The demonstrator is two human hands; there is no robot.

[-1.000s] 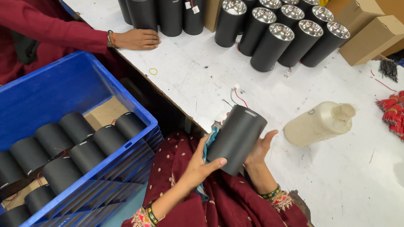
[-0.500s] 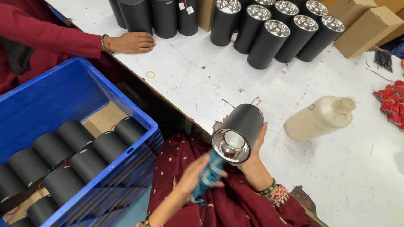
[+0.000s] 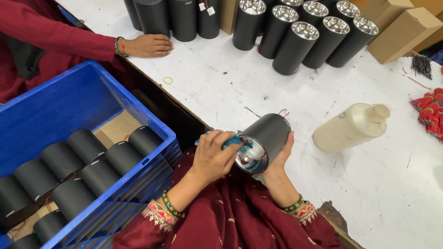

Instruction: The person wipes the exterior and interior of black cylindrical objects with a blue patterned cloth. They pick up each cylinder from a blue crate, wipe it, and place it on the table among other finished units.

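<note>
My right hand (image 3: 278, 167) grips a black cylinder lamp housing (image 3: 270, 133) from below, its shiny reflector mouth (image 3: 251, 159) tilted toward me over the table edge. My left hand (image 3: 213, 156) holds a blue cloth (image 3: 233, 140) pressed against the rim of that reflector mouth. Thin wires stick out of the cylinder's far end.
A blue crate (image 3: 69, 103) on my left holds several black cylinders lying on their sides. More black cylinders (image 3: 295, 44) stand at the back of the white table (image 3: 221, 78). A cream plastic bottle (image 3: 350, 129) lies to the right, beside cardboard boxes (image 3: 404, 32). Another person's hand (image 3: 147, 46) rests on the table.
The cylinder has been turned so its reflector mouth faces me. My left hand, with the blue cloth, has risen from my lap to the reflector rim.
</note>
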